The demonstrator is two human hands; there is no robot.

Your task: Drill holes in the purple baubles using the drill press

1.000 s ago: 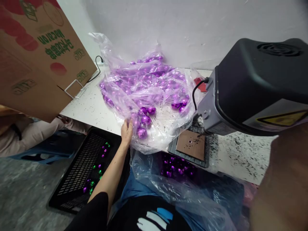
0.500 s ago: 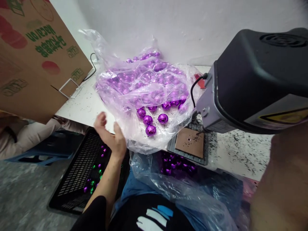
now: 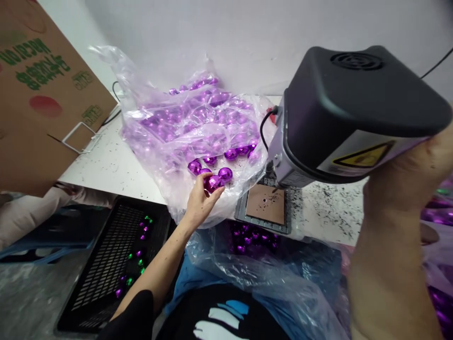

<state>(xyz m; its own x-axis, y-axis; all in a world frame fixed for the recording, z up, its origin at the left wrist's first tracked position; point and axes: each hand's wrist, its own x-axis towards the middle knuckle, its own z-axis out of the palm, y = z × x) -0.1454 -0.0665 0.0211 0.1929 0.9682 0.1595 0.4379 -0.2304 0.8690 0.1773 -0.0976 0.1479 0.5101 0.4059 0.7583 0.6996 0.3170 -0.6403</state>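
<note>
My left hand [image 3: 198,202] has its thumb and fingers curled round a shiny purple faceted bauble [image 3: 213,183] at the mouth of a clear plastic bag [image 3: 173,182]. Other loose purple baubles [image 3: 225,174] lie right beside the fingertips, and many more fill the bag behind. My right hand [image 3: 433,148] is at the far side of a black and grey machine [image 3: 329,108] with a yellow warning label. The machine hides its fingers. Below the machine's head is a square brown pad [image 3: 266,208] with a small hole, set on a grey base.
Dark flakes litter the white table [image 3: 329,217]. Left of my legs stands a black crate [image 3: 94,264] with small purple and green pieces. A cardboard box [image 3: 46,127] leans in at the left. Purple baubles [image 3: 255,236] sit in plastic over my lap.
My left hand has moved right and forward from the table's edge, from open to closed round a purple bauble. The view has shifted to the right, bringing more of the machine and my right hand into sight.
</note>
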